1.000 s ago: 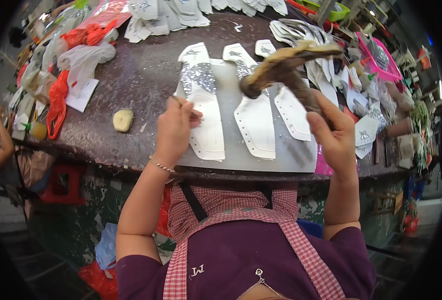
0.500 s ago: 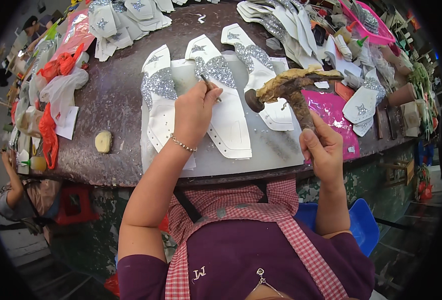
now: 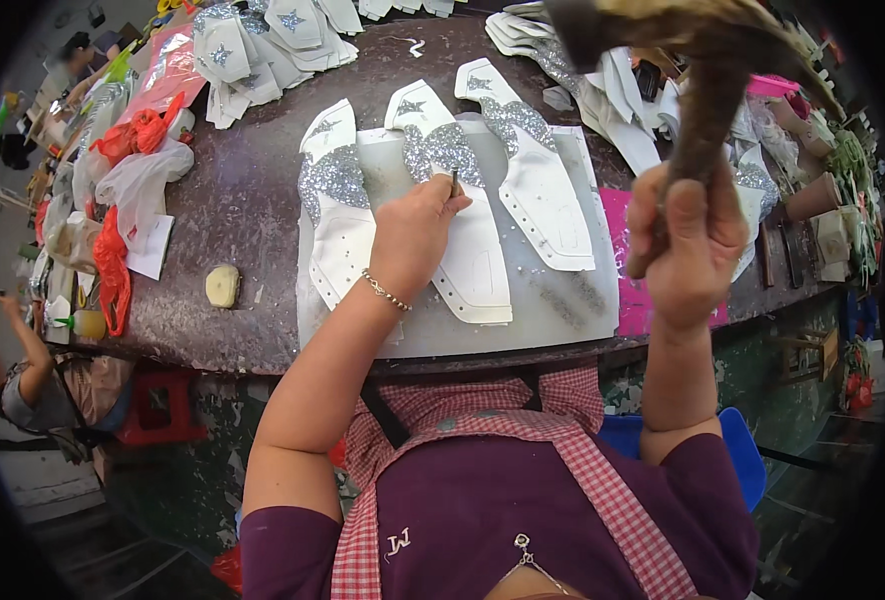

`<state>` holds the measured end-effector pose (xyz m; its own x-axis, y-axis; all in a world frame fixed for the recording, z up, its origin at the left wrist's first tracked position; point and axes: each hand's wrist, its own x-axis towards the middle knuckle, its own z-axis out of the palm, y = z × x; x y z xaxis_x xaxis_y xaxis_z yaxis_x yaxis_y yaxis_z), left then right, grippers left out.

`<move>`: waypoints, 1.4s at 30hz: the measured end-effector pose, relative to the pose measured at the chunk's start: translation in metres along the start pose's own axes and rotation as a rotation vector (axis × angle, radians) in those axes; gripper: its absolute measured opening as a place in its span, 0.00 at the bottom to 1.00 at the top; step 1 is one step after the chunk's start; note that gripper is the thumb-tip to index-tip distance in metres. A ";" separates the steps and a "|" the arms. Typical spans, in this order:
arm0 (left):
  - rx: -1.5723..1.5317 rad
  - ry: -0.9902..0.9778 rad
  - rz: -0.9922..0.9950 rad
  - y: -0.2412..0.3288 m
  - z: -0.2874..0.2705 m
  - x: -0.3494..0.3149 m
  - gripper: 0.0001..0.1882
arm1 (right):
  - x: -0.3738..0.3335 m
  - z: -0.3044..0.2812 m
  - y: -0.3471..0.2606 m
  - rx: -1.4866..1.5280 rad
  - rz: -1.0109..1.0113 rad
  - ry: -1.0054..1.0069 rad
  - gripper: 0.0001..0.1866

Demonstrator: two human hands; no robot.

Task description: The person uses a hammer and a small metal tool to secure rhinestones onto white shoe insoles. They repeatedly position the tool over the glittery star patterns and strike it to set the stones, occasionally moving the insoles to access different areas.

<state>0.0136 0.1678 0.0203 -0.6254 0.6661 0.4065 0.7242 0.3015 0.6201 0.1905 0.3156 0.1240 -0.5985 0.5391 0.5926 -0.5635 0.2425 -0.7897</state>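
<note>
My left hand (image 3: 418, 232) is closed around a thin metal punch (image 3: 454, 182), held roughly upright over the middle one of three shoe upper pieces (image 3: 475, 270). These pieces are white with silver glitter bands and a star at the far end. Small holes run along their near edges. A left piece (image 3: 338, 235) and a right piece (image 3: 551, 215) flank it on a pale cutting board (image 3: 403, 343). Raised high at the right, my right hand (image 3: 691, 235) grips the handle of a worn hammer (image 3: 708, 120). Whether the punch tip touches the piece is hidden behind my fingers.
Stacks of similar pieces (image 3: 263, 60) lie at the far left, others (image 3: 618, 110) at the far right. A pink sheet (image 3: 631, 270) borders the board. A yellowish block (image 3: 223, 286) and plastic bags (image 3: 143, 180) sit left. Another person (image 3: 48, 375) works beyond the left edge.
The hammer has swung up and to the right in my right hand. My left hand has moved slightly right and down along the middle piece, and the punch now stands more upright.
</note>
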 end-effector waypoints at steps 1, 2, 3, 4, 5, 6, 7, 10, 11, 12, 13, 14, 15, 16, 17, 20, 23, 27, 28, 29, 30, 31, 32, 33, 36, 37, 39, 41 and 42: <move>0.020 -0.013 0.025 0.002 -0.001 0.001 0.08 | 0.000 -0.002 0.008 -0.227 -0.036 -0.092 0.22; 0.038 -0.027 0.052 0.003 -0.001 0.002 0.08 | 0.002 -0.004 0.017 -0.449 -0.094 -0.177 0.20; 0.044 -0.024 0.049 0.001 -0.001 0.001 0.08 | 0.003 0.000 0.015 -0.682 -0.066 -0.260 0.20; 0.050 -0.022 0.048 -0.001 -0.001 0.001 0.08 | 0.004 0.003 0.012 -0.915 -0.058 -0.353 0.20; 0.055 -0.021 0.048 -0.002 -0.001 0.000 0.08 | 0.003 0.003 0.005 -0.929 -0.003 -0.351 0.20; -0.088 0.015 -0.063 -0.002 0.000 -0.002 0.09 | 0.004 0.000 -0.001 -0.945 0.048 -0.352 0.20; -0.231 0.052 -0.173 -0.001 0.001 -0.005 0.10 | 0.003 -0.002 -0.005 -0.960 0.098 -0.353 0.21; -0.319 0.050 -0.238 -0.002 0.002 -0.010 0.11 | -0.018 -0.012 -0.004 -0.675 0.268 -0.231 0.21; -0.290 0.033 -0.216 -0.003 0.002 -0.012 0.11 | -0.024 -0.016 -0.002 -0.658 0.286 -0.222 0.21; -0.243 -0.001 -0.211 -0.003 -0.001 -0.012 0.10 | -0.028 -0.021 0.000 -0.638 0.302 -0.213 0.21; -0.195 -0.034 -0.206 -0.002 -0.004 -0.013 0.10 | -0.032 -0.023 0.002 -0.617 0.317 -0.204 0.21; -0.147 -0.067 -0.201 -0.001 -0.005 -0.013 0.09 | -0.035 -0.024 0.002 -0.568 0.360 -0.178 0.21; -0.150 -0.060 -0.195 -0.002 -0.005 -0.014 0.09 | -0.037 -0.023 0.001 -0.517 0.403 -0.156 0.21; -0.152 -0.054 -0.188 -0.002 -0.005 -0.015 0.09 | -0.039 -0.023 0.001 -0.466 0.445 -0.134 0.21; -0.155 -0.047 -0.181 -0.003 -0.005 -0.016 0.09 | -0.040 -0.023 0.003 -0.462 0.439 -0.133 0.20; -0.138 -0.067 -0.164 -0.002 -0.006 -0.014 0.08 | -0.040 -0.024 0.005 -0.439 0.424 -0.125 0.20; -0.106 -0.077 -0.105 0.000 -0.004 -0.012 0.08 | -0.027 -0.023 0.000 -0.313 0.347 -0.094 0.20; 0.021 -0.088 0.008 0.009 -0.004 -0.011 0.08 | -0.009 -0.004 -0.006 -0.152 0.009 -0.073 0.20; 0.025 -0.089 0.037 0.009 -0.005 -0.011 0.08 | -0.010 0.000 -0.002 -0.325 -0.046 -0.090 0.20; 0.029 -0.091 0.067 0.010 -0.005 -0.011 0.08 | -0.010 -0.001 -0.002 -0.498 -0.014 -0.170 0.20; 0.047 -0.082 0.059 0.009 -0.005 -0.012 0.08 | -0.010 -0.002 -0.001 -0.677 0.002 -0.259 0.20; 0.065 -0.073 0.052 0.007 -0.004 -0.013 0.09 | -0.008 -0.003 0.000 -0.848 0.002 -0.354 0.20; 0.083 -0.065 0.045 0.006 -0.003 -0.014 0.09 | -0.007 -0.002 -0.011 -0.904 0.080 -0.355 0.21; -0.106 -0.016 -0.084 0.004 -0.002 -0.015 0.09 | -0.007 -0.002 -0.016 -0.958 0.157 -0.360 0.22; -0.390 0.019 -0.311 0.003 -0.002 -0.023 0.10 | -0.019 -0.010 -0.014 -0.675 0.242 -0.248 0.21; -0.296 -0.043 -0.279 0.002 -0.006 -0.025 0.10 | -0.026 -0.013 -0.011 -0.574 0.255 -0.190 0.21; -0.211 -0.077 -0.205 0.001 -0.007 -0.028 0.10 | -0.033 -0.020 -0.005 -0.575 0.266 -0.184 0.20; -0.230 -0.022 -0.123 -0.002 -0.004 -0.031 0.11 | -0.035 -0.021 -0.005 -0.581 0.291 -0.186 0.20; -0.232 -0.026 -0.129 -0.001 -0.004 -0.031 0.11 | -0.036 -0.021 -0.006 -0.593 0.316 -0.188 0.20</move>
<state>0.0309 0.1435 0.0097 -0.6986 0.6502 0.2986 0.5509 0.2226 0.8043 0.2273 0.3113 0.1040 -0.8015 0.5203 0.2948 0.0279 0.5249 -0.8507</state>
